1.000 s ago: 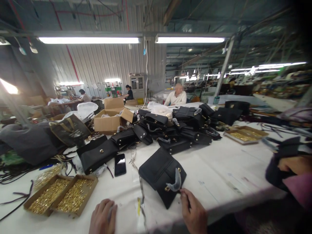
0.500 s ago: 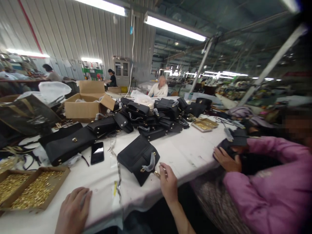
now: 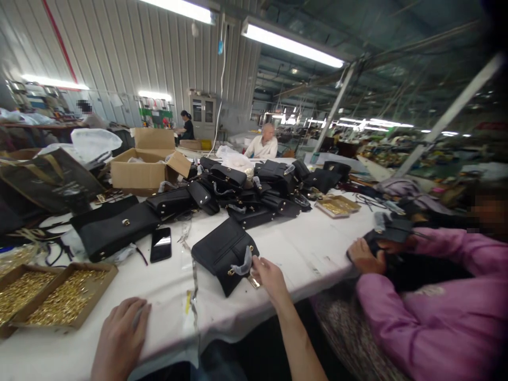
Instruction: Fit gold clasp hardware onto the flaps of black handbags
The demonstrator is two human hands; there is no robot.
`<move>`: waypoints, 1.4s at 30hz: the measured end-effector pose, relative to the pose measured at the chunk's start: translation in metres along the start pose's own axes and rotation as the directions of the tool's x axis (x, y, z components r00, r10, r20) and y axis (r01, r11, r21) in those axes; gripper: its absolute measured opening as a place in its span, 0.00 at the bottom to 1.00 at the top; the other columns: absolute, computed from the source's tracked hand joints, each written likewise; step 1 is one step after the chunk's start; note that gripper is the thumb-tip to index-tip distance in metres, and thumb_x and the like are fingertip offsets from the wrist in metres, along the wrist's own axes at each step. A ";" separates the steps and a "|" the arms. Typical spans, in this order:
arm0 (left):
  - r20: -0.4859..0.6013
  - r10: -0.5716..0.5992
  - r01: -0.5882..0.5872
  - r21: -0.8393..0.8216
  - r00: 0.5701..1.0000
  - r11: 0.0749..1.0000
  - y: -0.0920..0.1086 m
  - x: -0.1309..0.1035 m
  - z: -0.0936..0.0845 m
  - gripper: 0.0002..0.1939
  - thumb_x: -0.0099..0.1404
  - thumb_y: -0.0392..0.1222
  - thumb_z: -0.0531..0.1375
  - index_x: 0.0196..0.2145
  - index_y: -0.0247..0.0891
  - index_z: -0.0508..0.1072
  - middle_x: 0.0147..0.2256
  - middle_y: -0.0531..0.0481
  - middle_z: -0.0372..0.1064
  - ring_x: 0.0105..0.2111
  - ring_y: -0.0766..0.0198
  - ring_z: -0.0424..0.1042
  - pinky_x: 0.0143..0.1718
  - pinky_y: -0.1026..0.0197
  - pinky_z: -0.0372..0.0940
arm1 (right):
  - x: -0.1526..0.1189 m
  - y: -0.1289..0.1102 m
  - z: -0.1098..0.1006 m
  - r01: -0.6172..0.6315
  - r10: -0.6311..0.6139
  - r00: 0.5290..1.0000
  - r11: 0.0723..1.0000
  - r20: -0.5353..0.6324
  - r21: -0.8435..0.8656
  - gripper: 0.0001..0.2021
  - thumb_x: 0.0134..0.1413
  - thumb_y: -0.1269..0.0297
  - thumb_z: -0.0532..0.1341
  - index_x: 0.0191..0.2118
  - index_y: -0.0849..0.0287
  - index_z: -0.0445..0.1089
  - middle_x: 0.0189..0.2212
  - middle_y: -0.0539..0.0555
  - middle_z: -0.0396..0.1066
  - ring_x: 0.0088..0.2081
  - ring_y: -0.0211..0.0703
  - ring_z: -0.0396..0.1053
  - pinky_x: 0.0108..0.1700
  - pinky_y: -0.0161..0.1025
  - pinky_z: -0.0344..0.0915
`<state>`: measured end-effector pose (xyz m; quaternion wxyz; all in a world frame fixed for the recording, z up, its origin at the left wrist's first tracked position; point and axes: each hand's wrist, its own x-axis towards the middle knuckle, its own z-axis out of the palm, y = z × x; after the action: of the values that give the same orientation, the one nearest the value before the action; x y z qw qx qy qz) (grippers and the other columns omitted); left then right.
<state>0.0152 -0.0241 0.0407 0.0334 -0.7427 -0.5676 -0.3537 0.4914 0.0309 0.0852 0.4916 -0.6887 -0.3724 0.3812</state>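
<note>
A: Where is the bag?
B: The black bag [image 3: 222, 251] lies flat on the white table [image 3: 309, 248], near its front edge, in front of the bag pile [image 3: 246, 190].
A: And the hands?
B: The right hand [image 3: 270, 276] pinches a small gold fitting [image 3: 253, 280] at the bag's corner, beside its wrapped clasp [image 3: 243, 264]. The left hand [image 3: 119, 338] rests palm-down on the table, holding nothing, near the trays of gold parts [image 3: 59, 296].
A: Anyone else?
B: A co-worker in pink [image 3: 428, 301] handles another bag to the right.
</note>
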 end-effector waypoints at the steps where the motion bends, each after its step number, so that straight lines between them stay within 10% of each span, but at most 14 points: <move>1: 0.008 -0.010 0.010 -0.004 1.000 1.000 0.001 0.000 0.000 0.14 0.81 0.53 0.58 0.49 0.43 0.77 0.51 0.42 0.76 0.50 0.44 0.76 0.56 0.41 0.69 | 0.000 0.002 0.000 -0.066 0.063 0.998 0.988 0.027 0.142 0.31 0.62 0.37 0.72 0.53 0.63 0.77 0.46 0.66 0.82 0.40 0.56 0.82 0.33 0.43 0.77; 8: 0.029 -0.075 0.076 -0.034 0.997 0.997 0.006 -0.001 -0.002 0.11 0.81 0.51 0.59 0.49 0.43 0.76 0.51 0.43 0.75 0.50 0.45 0.75 0.55 0.41 0.68 | -0.001 -0.006 -0.013 -0.308 0.042 0.923 0.679 0.383 0.667 0.19 0.67 0.47 0.71 0.45 0.61 0.80 0.49 0.68 0.78 0.37 0.46 0.75 0.25 0.36 0.68; 15: 0.013 -0.068 0.068 -0.035 0.998 0.997 0.004 -0.002 0.000 0.09 0.81 0.48 0.59 0.49 0.43 0.76 0.52 0.42 0.75 0.50 0.46 0.74 0.55 0.42 0.68 | 0.001 -0.011 0.024 -0.135 0.035 0.948 0.945 0.315 0.299 0.30 0.51 0.39 0.81 0.30 0.62 0.71 0.21 0.47 0.60 0.22 0.33 0.54 0.21 0.30 0.48; 18: 0.024 -0.085 0.086 -0.045 0.996 0.995 0.005 -0.003 0.000 0.09 0.82 0.48 0.58 0.49 0.43 0.76 0.51 0.43 0.75 0.50 0.47 0.74 0.55 0.43 0.68 | 0.007 -0.019 0.043 -0.041 -0.020 0.983 0.944 0.182 0.327 0.29 0.52 0.40 0.80 0.33 0.62 0.73 0.22 0.48 0.64 0.23 0.35 0.59 0.22 0.31 0.56; 22: 0.008 -0.082 0.082 -0.053 0.997 0.995 0.007 -0.002 -0.002 0.10 0.82 0.48 0.58 0.48 0.42 0.77 0.50 0.42 0.75 0.49 0.47 0.75 0.54 0.44 0.69 | 0.009 -0.069 0.054 -0.190 -0.002 0.942 0.821 0.336 0.538 0.21 0.58 0.53 0.78 0.49 0.63 0.78 0.37 0.56 0.80 0.30 0.43 0.76 0.27 0.34 0.72; 27: 0.000 -0.075 0.075 -0.051 0.997 0.996 0.011 0.000 -0.007 0.11 0.82 0.48 0.58 0.47 0.41 0.77 0.49 0.41 0.76 0.48 0.47 0.75 0.53 0.45 0.70 | -0.011 -0.165 0.067 -0.389 -0.087 0.772 0.719 0.630 0.576 0.05 0.69 0.67 0.65 0.44 0.64 0.77 0.39 0.60 0.83 0.41 0.51 0.84 0.43 0.40 0.84; 31: -0.010 -0.093 0.092 -0.054 0.996 0.994 0.013 -0.003 -0.008 0.12 0.81 0.49 0.58 0.46 0.42 0.78 0.49 0.42 0.77 0.48 0.47 0.76 0.54 0.45 0.70 | -0.039 -0.204 0.075 -0.433 -0.132 0.760 0.627 0.637 0.647 0.06 0.71 0.70 0.61 0.38 0.61 0.71 0.42 0.64 0.83 0.47 0.54 0.85 0.46 0.42 0.84; 38: 0.073 -0.350 0.355 -0.301 0.934 0.885 0.016 0.011 -0.021 0.21 0.76 0.62 0.62 0.45 0.41 0.82 0.48 0.43 0.80 0.48 0.46 0.79 0.53 0.46 0.73 | -0.113 -0.181 0.078 -0.499 -0.129 0.759 0.514 0.638 0.698 0.07 0.72 0.67 0.66 0.39 0.59 0.71 0.39 0.57 0.82 0.47 0.50 0.84 0.51 0.45 0.83; 42: 0.154 -0.482 0.484 -0.528 0.863 0.698 0.057 0.027 -0.050 0.28 0.79 0.66 0.55 0.57 0.41 0.79 0.56 0.40 0.79 0.56 0.43 0.78 0.55 0.44 0.75 | -0.158 -0.163 0.084 -0.550 -0.075 0.734 0.516 0.675 0.656 0.06 0.69 0.66 0.70 0.44 0.62 0.75 0.40 0.59 0.81 0.48 0.55 0.84 0.53 0.47 0.83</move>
<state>0.0430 -0.0450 0.1130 -0.2759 -0.5458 -0.6162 -0.4962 0.3258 -0.0376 0.2476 0.5381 -0.2515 -0.1827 0.7834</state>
